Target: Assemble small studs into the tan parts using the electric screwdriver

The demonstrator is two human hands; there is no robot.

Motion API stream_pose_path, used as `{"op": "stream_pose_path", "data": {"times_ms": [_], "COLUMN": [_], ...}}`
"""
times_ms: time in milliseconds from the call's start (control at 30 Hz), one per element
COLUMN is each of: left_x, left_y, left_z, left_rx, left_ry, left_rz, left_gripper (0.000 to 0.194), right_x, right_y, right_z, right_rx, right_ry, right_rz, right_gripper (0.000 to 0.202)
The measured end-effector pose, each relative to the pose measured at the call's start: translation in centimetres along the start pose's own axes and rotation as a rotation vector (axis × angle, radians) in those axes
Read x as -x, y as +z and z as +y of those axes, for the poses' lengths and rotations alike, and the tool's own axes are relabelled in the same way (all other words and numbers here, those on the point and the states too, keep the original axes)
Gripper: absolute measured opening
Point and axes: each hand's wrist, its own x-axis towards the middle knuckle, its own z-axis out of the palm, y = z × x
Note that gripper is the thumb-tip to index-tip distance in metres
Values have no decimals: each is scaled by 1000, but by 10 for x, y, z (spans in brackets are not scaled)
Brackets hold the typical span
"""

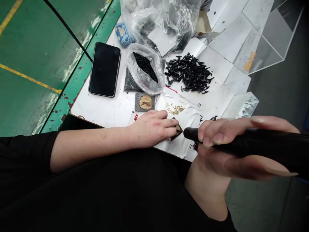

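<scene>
My right hand (217,141) is wrapped round a black electric screwdriver (241,140), held slanting close to the camera. Its thin bit points left and meets a small dark block with a tan face (177,129). My left hand (154,127) has its fingers bent and pressed together at that block's left side; the fingers hide part of it, and anything smaller between them is hidden. The block lies on a white cloth (185,141). Just beyond my left fingertips, several tiny gold rings (176,109) are scattered on the cloth.
A heap of black T-shaped parts (189,73) lies farther back. Beside it are an open bag of tiny black pieces (146,67), a grey block with a tan disc (145,102) and a phone (105,70). Clear plastic panels (256,42) stand at the right; a large plastic bag (166,22) is behind.
</scene>
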Motion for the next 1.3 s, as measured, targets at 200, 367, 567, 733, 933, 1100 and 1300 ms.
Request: {"op": "stream_pose_path", "data": {"times_ms": [200, 367, 567, 733, 933, 1100, 1300], "left_x": [1, 1, 2, 4, -4, -11, -25], "left_y": [1, 4, -8, -20, -37, -68, -85], "left_z": [-1, -1, 1, 2, -18, -64, -92], "left_rx": [-5, 22, 163, 227, 106, -248, -424], "left_ry": [26, 14, 29, -136, -270, -516, -738], "left_rz": [45, 88, 304, 580, 626, 381, -92], "left_gripper": [33, 30, 36, 33, 15, 21, 35], "right_x": [6, 19, 14, -25, -82, -72, -18], "right_y": [-31, -25, -24, -74, -112, -97, -79], "right_z": [4, 21, 18, -11, -10, -4, 8], "right_rx": [53, 124, 64, -85, -187, -50, 169], "right_ry": [133, 202, 137, 109, 233, 305, 444], "right_rz": [-1, -115, -173, -372, 436, 593, 323], "right_gripper": [34, 7, 11, 10, 29, 44, 30]}}
